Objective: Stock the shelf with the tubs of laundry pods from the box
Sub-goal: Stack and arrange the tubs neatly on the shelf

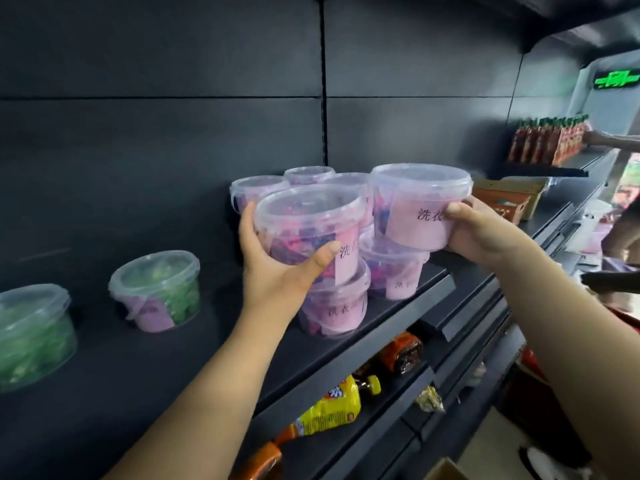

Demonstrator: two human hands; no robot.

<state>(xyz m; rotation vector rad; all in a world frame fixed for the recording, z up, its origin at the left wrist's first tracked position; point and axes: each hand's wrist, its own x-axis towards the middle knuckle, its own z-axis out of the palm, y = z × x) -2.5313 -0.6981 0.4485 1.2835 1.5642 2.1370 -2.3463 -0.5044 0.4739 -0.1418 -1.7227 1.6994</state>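
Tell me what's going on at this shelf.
A person is stocking the dark metal shelf. The left hand grips one clear lidded tub of pink and blue pods, the right hand a second tub, both held above pink tubs already shelved. Two green-filled clear tubs sit further left.

2 green tubs [157, 289] left of pink tubs [334, 308] on shelf [398, 306]

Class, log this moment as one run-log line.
left hand grips pink tub | right hand grips second pink tub | both above tubs on shelf
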